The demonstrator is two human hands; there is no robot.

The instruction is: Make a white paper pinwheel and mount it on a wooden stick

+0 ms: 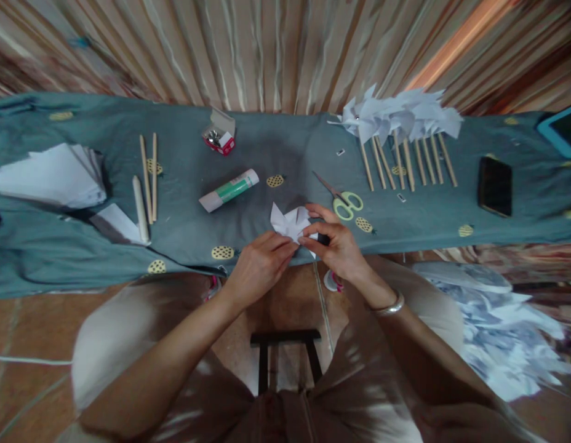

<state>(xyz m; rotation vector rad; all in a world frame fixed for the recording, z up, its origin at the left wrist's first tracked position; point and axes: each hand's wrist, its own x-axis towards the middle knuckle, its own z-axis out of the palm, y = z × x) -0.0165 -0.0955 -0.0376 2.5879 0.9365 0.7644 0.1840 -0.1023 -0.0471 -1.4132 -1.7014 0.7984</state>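
Note:
A folded white paper pinwheel [290, 223] is held over the near edge of the cloth-covered table. My left hand [262, 264] pinches its lower left edge, fingers pressed together. On the right, my right hand [334, 243] grips the paper between thumb and fingers, and a small dark object shows beside those fingers, too hidden to name. Green-handled scissors [344, 203] lie just beyond my right hand. Beyond my left hand is a green and white glue tube [232, 189].
Paper pinwheels on sticks [405, 117] lie at the back right, near a phone [495, 186] and a tablet [562, 130]. A red box of pins [219, 136], wooden sticks [155, 178], a white stick [140, 209] and a paper stack [52, 175] are leftward. A bag of pinwheels [502, 332] sits lower right.

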